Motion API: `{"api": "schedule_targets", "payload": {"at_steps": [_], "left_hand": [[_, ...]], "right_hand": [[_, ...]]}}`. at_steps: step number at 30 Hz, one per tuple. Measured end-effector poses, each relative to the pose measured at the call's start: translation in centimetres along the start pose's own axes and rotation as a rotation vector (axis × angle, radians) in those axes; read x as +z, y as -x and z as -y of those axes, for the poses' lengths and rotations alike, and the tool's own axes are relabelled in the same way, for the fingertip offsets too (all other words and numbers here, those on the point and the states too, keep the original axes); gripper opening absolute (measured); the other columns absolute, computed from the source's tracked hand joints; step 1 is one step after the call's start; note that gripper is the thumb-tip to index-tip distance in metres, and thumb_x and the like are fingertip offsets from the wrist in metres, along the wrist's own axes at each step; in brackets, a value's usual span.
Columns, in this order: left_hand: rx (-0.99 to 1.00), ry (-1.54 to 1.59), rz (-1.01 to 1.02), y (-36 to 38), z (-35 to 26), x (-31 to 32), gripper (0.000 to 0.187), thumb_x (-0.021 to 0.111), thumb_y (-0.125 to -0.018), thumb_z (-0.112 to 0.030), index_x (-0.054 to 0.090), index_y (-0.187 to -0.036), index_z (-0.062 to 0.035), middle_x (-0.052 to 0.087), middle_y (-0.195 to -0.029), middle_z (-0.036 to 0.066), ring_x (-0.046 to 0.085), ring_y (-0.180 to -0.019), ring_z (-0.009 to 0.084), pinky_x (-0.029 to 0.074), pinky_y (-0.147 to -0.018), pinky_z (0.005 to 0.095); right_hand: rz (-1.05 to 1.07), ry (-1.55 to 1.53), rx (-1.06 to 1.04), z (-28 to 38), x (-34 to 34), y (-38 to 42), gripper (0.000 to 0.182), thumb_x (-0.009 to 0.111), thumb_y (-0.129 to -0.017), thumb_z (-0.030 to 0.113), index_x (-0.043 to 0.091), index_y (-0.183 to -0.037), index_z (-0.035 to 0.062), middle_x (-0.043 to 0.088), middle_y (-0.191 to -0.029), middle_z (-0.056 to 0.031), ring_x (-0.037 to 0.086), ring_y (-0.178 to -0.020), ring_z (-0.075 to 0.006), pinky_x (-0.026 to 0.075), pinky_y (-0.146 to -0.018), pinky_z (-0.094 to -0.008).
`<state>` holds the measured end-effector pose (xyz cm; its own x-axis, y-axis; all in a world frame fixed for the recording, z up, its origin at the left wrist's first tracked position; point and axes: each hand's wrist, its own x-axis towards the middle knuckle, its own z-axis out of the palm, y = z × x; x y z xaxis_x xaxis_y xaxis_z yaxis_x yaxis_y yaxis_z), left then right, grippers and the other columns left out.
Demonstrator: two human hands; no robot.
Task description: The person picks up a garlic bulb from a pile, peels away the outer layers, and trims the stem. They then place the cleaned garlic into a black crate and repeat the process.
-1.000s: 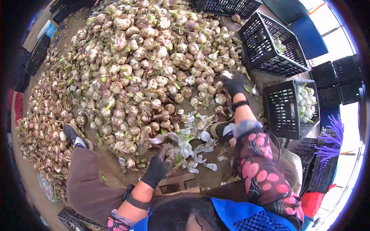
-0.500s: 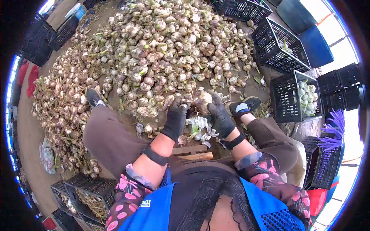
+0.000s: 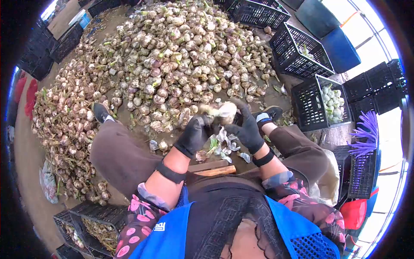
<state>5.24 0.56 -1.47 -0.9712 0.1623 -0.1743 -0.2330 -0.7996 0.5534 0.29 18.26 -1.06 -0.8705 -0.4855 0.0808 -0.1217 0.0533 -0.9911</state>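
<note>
A pale garlic bulb (image 3: 227, 110) is held between my two gloved hands in front of the pile. My right hand (image 3: 246, 128), in a dark glove, wraps round its right side. Closed at the bulb's left, by its stem, is my left hand (image 3: 195, 134), also dark-gloved; its fingertips are partly hidden. Loose white peelings (image 3: 223, 144) lie just below the hands, between the legs. Beyond the hands spreads a big heap of unpeeled garlic (image 3: 181, 64).
On the right stand a black crate of cleaned bulbs (image 3: 305, 108) and another black crate (image 3: 293, 58) behind it. Purple strips (image 3: 366, 131) hang at the far right. Crates with dry stalks (image 3: 98, 231) sit at lower left. A wooden piece (image 3: 217, 171) lies near the lap.
The bulb has turned in my hands and looks whiter, with its stem to the left. My right hand has shifted round it. The whole view has moved slightly.
</note>
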Motion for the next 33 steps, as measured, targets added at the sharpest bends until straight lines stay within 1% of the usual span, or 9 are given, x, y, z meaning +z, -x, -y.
{"api": "schedule_targets", "payload": {"at_steps": [2, 9, 16, 18, 20, 22, 24, 27, 33], "left_hand": [[0.005, -0.003, 0.048, 0.0, 0.4, -0.7, 0.036, 0.052, -0.088, -0.033, 0.056, -0.110, -0.0040, 0.061, -0.098, 0.008, 0.060, -0.076, 0.0171, 0.050, -0.067, 0.0297], [0.092, -0.302, 0.077, -0.8, 1.4, -4.0, 0.035, 0.053, -0.086, -0.030, 0.054, -0.110, -0.0038, 0.062, -0.098, 0.008, 0.061, -0.084, 0.0172, 0.050, -0.071, 0.0296], [0.093, -0.210, -0.076, -0.9, 1.2, -1.2, 0.052, 0.041, -0.076, -0.001, 0.040, -0.128, -0.0011, 0.058, -0.109, 0.008, 0.058, -0.085, 0.0123, 0.048, -0.072, 0.0232], [0.461, -0.854, 0.067, -0.7, 1.7, 0.4, 0.062, 0.041, -0.075, -0.001, 0.032, -0.136, -0.0014, 0.056, -0.114, 0.009, 0.059, -0.090, 0.0145, 0.047, -0.077, 0.0234], [0.309, -0.813, 0.057, 0.0, 1.2, 1.0, 0.057, 0.041, -0.077, -0.007, 0.040, -0.133, 0.0000, 0.054, -0.116, 0.010, 0.055, -0.096, 0.0145, 0.046, -0.085, 0.0267], [0.127, -0.551, 0.178, 0.1, 0.9, 0.7, 0.055, 0.042, -0.077, -0.007, 0.042, -0.132, -0.0002, 0.056, -0.114, 0.010, 0.055, -0.097, 0.0145, 0.046, -0.085, 0.0269], [0.156, -0.720, 0.109, -0.1, 1.9, -1.0, 0.053, 0.045, -0.077, -0.008, 0.046, -0.130, -0.0006, 0.058, -0.112, 0.011, 0.057, -0.095, 0.0154, 0.048, -0.081, 0.0262], [-0.113, -0.029, 0.011, 0.1, 0.9, 0.1, 0.041, 0.042, -0.081, -0.007, 0.052, -0.120, -0.0003, 0.061, -0.091, 0.008, 0.057, -0.067, 0.0125, 0.047, -0.060, 0.0236], [0.209, -1.461, -0.056, -2.4, 4.0, -6.4, 0.021, 0.050, -0.078, -0.010, 0.065, -0.092, -0.0037, 0.064, -0.073, 0.009, 0.062, -0.065, 0.0226, 0.050, -0.061, 0.0341]], "right_hand": [[-0.051, -0.307, 0.118, 1.4, 0.1, 0.0, 0.084, 0.081, -0.068, 0.013, 0.033, -0.136, 0.0044, 0.045, -0.131, -0.0081, 0.046, -0.119, -0.0187, 0.038, -0.101, -0.0335], [-0.004, 0.713, -0.445, 1.1, 1.1, 0.3, 0.079, 0.079, -0.064, 0.002, 0.037, -0.132, 0.0056, 0.041, -0.134, -0.0103, 0.043, -0.123, -0.0211, 0.038, -0.102, -0.0350], [-0.253, -0.575, 0.235, 0.3, 2.5, 0.2, 0.043, 0.060, -0.087, 0.021, 0.046, -0.122, 0.0021, 0.053, -0.121, -0.0125, 0.058, -0.103, -0.0249, 0.050, -0.085, -0.0345], [-0.214, -1.053, 0.443, 0.9, 2.8, -0.4, 0.035, 0.049, -0.093, 0.024, 0.048, -0.120, 0.0022, 0.059, -0.107, -0.0104, 0.058, -0.099, -0.0205, 0.051, -0.083, -0.0342], [-0.314, -0.879, 0.323, -0.5, 3.0, -0.2, 0.035, 0.044, -0.096, 0.031, 0.051, -0.117, 0.0036, 0.061, -0.097, -0.0091, 0.060, -0.093, -0.0193, 0.051, -0.082, -0.0337], [-0.352, 0.223, 0.083, -0.8, 2.8, 0.0, 0.042, 0.037, -0.098, 0.038, 0.052, -0.116, 0.0036, 0.061, -0.099, -0.0082, 0.061, -0.088, -0.0202, 0.051, -0.079, -0.0335], [-0.290, -0.164, 0.202, -2.3, 2.3, -0.1, 0.046, 0.037, -0.097, 0.042, 0.053, -0.113, 0.0019, 0.061, -0.100, -0.0071, 0.061, -0.084, -0.0183, 0.051, -0.073, -0.0321], [-0.065, -1.046, 0.454, -2.8, 1.9, -0.1, 0.047, 0.040, -0.095, 0.045, 0.053, -0.111, 0.0027, 0.063, -0.106, -0.0117, 0.064, -0.090, -0.0224, 0.055, -0.075, -0.0326], [-0.096, -0.488, 0.446, 0.5, 1.0, 1.1, 0.045, 0.038, -0.096, 0.042, 0.055, -0.110, 0.0028, 0.065, -0.099, -0.0094, 0.065, -0.085, -0.0187, 0.054, -0.071, -0.0295]]}}
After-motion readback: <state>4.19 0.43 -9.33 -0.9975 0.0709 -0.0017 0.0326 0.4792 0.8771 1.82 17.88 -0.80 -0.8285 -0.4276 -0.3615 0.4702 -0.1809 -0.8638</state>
